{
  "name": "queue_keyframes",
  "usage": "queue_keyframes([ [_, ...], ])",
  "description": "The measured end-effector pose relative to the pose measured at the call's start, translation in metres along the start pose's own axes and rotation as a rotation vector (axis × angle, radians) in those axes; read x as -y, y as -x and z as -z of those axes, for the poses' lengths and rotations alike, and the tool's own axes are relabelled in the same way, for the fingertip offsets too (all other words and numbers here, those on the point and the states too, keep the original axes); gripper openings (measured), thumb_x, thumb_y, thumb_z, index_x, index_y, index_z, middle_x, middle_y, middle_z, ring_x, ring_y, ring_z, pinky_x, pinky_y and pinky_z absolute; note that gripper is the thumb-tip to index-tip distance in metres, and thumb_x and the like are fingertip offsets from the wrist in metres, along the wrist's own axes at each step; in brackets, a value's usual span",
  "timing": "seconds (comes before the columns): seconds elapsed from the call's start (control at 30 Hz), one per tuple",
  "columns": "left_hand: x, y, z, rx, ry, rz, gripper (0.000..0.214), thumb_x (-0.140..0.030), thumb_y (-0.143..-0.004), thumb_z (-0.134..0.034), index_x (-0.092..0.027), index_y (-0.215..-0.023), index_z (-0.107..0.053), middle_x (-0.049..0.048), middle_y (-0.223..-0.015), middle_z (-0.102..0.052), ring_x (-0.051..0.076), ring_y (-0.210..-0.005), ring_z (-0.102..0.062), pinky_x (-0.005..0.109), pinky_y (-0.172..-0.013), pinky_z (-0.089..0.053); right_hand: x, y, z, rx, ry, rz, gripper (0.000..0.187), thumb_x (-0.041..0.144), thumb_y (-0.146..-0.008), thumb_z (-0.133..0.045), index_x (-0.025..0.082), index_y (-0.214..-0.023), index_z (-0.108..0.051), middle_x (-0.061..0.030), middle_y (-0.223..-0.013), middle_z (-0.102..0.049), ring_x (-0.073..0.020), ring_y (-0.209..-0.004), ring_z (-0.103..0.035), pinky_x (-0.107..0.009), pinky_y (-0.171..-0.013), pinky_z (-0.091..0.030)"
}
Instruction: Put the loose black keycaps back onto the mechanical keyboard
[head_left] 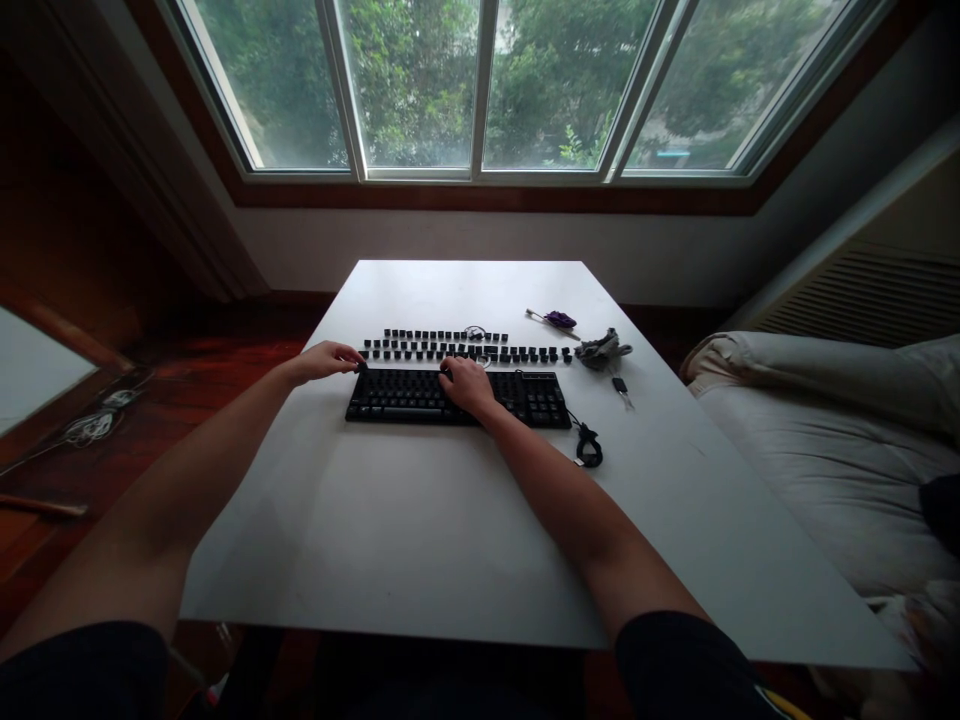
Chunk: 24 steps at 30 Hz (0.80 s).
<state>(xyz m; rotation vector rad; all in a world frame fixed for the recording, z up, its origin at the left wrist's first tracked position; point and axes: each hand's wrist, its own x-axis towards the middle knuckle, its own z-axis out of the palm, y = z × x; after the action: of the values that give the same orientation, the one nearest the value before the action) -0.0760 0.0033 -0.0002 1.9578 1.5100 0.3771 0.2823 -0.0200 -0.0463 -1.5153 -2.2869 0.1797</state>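
The left hand (324,362) reaches to the upper left corner of the keyboard (405,398), its thumb and fingers drawn close to one another with only a narrow gap. A small dark bit shows at the fingertips, but at this distance I cannot tell whether it is pinched there or belongs to the keyboard behind. The right hand (466,384) rests on the upper middle of the keyboard, fingers bent and tips down on it; whether they hold anything is hidden beneath the palm.

The keyboard, a long black slab with ridged rows of keys, lies lengthwise across the smooth white table (420,540). Just beyond it, small blocky black keycaps (491,351) stand in roughly straight rows, with a thin wire loop (475,331) among them. A black cable (589,447), bundled into a loop, lies by the right end. Farther right sit a crumpled, soft-looking grey cloth (600,351) and a small dark piece with thin pale prongs (619,384); beyond the cloth is a fuzzy purple clump (560,319).
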Motion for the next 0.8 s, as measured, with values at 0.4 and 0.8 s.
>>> queue_keyframes([
  [0.4, -0.012, 0.01, -0.004, 0.353, 0.062, 0.067, 0.048, -0.052, -0.067, -0.078, -0.019, -0.101, -0.074, 0.0054, -0.087, -0.072, 0.019, -0.079, -0.065, 0.029, -0.074, -0.052, 0.002, 0.001, 0.002, 0.008, -0.002, 0.0, 0.022, 0.035, -0.099, -0.054, 0.023, -0.114, -0.065, -0.0094, -0.114, -0.068, -0.0251, -0.107, -0.059, -0.035, -0.092, -0.041],
  [0.8, -0.012, 0.007, -0.003, 0.347, 0.019, 0.089, 0.047, -0.051, -0.066, -0.078, -0.018, -0.099, -0.078, 0.0055, -0.079, -0.07, 0.017, -0.074, -0.059, 0.024, -0.061, -0.042, -0.002, -0.001, -0.003, -0.006, -0.005, 0.016, 0.022, 0.036, -0.099, -0.054, 0.023, -0.113, -0.064, -0.0089, -0.113, -0.068, -0.0254, -0.105, -0.059, -0.035, -0.09, -0.041],
])
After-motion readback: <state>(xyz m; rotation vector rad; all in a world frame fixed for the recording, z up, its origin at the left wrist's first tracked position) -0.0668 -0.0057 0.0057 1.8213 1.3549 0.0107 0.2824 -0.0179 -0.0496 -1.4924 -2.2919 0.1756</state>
